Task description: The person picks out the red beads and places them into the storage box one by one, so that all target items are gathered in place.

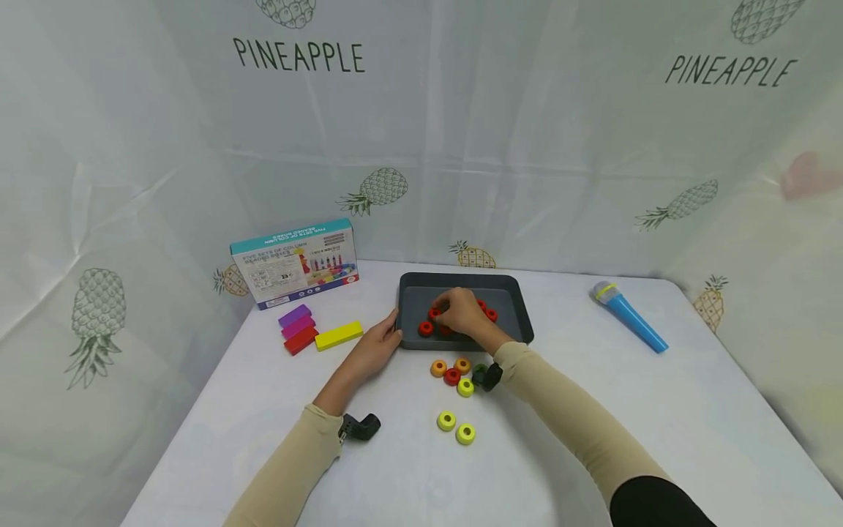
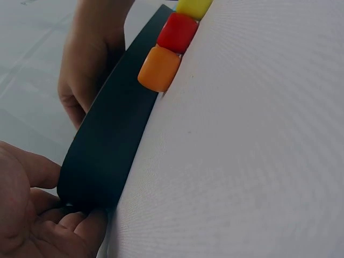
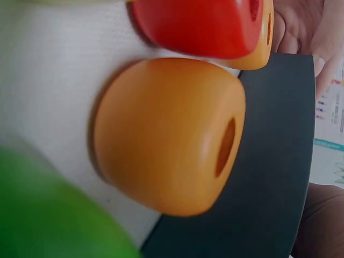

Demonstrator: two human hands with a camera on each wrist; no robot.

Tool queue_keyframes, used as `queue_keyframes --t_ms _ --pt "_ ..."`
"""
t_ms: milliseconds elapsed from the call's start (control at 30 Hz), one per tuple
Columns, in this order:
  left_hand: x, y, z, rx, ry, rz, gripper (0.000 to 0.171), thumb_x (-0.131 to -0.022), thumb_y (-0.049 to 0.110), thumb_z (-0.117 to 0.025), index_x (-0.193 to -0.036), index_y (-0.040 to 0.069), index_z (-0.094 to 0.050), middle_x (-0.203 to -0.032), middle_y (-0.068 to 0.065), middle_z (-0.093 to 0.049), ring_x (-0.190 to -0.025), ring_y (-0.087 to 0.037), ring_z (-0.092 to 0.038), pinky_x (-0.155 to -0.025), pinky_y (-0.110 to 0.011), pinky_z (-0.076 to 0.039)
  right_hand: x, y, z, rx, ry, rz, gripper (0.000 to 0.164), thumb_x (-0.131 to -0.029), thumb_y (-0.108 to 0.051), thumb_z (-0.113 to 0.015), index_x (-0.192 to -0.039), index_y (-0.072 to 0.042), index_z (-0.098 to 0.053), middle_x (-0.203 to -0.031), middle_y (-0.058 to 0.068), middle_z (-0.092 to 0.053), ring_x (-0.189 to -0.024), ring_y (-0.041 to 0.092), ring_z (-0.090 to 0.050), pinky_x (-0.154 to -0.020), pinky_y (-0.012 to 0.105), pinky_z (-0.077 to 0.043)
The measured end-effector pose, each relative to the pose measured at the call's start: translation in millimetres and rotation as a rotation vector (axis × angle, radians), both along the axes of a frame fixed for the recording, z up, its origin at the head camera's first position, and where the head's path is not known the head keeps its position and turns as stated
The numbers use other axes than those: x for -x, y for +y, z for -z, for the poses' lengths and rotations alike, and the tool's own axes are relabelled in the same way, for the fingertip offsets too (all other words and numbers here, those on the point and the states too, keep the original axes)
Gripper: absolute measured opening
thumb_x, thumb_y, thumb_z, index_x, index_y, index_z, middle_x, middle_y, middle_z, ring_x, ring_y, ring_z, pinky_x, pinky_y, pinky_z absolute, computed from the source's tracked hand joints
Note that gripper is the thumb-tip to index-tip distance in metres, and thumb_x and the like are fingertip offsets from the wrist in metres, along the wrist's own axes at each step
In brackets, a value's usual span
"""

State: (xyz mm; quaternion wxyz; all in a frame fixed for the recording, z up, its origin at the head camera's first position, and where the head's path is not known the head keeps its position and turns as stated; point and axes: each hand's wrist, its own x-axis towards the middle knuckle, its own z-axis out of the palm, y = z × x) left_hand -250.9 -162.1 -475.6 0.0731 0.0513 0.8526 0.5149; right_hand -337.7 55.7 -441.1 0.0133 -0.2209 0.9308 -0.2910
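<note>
A dark grey tray [image 1: 461, 281] with several red beads [image 1: 426, 329] in it lies on the table. My left hand [image 1: 375, 348] grips its near left corner; the left wrist view shows the thumb and curled fingers round the tray's wall [image 2: 107, 145]. Inside the tray, my right hand [image 1: 461, 311] reaches down with bent fingers and pinches a red bead [image 1: 445, 330], partly hidden by the hand. In front of the tray sit orange beads [image 3: 166, 134], a red bead [image 1: 451, 376], a yellow bead [image 1: 465, 387] and a green bead [image 1: 480, 370].
Two yellow beads [image 1: 446, 421] lie nearer to me. Left of the tray are a yellow block [image 1: 339, 336], a red block [image 1: 301, 340] and purple blocks [image 1: 294, 316], with a printed box [image 1: 296, 263] behind. A blue toy microphone [image 1: 630, 317] lies at the right.
</note>
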Motion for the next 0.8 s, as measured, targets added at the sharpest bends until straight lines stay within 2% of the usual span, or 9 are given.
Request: queue_keyframes --t_ms 233,533,700,800 --pt "0.4 2 0.0 0.006 -0.003 -0.004 0.062 -0.107 0.033 -0.048 -0.162 0.02 -0.024 -0.166 -0.003 -0.029 -0.154 -0.026 -0.028 -0.125 -0.049 -0.025 -3.8 3 -1.4 0.009 0.029 -0.034 0.026 -0.083 -0.012 -0.082 -0.108 -0.004 -0.079 -0.108 0.012 -0.077 -0.096 0.025 -0.07 -0.084 0.038 -0.06" --pt "-0.6 1 0.4 0.019 -0.003 -0.007 0.061 -0.107 0.032 -0.048 -0.162 0.021 -0.024 -0.166 -0.004 -0.03 -0.154 -0.027 -0.028 -0.125 -0.05 -0.025 -11.0 9 -4.5 0.017 0.048 -0.044 0.027 -0.084 -0.013 -0.082 -0.109 -0.005 -0.078 -0.11 0.011 -0.076 -0.103 0.028 -0.068 -0.093 0.043 -0.057" --pt "-0.9 2 -0.5 0.02 -0.012 -0.006 0.061 -0.107 0.031 -0.047 -0.162 0.02 -0.024 -0.167 -0.004 -0.029 -0.155 -0.028 -0.028 -0.125 -0.051 -0.025 -22.2 16 -9.5 0.02 0.029 -0.014 0.029 -0.084 -0.015 -0.081 -0.112 -0.007 -0.078 -0.114 0.01 -0.074 -0.107 0.027 -0.066 -0.095 0.044 -0.056" --pt "-0.2 2 -2.3 0.016 -0.009 -0.004 0.061 -0.107 0.032 -0.047 -0.162 0.019 -0.024 -0.167 -0.004 -0.029 -0.155 -0.027 -0.028 -0.126 -0.051 -0.024 -31.0 19 -12.4 0.044 0.025 -0.029 0.031 -0.085 -0.016 -0.08 -0.114 -0.007 -0.077 -0.116 0.01 -0.073 -0.109 0.027 -0.066 -0.095 0.045 -0.056"
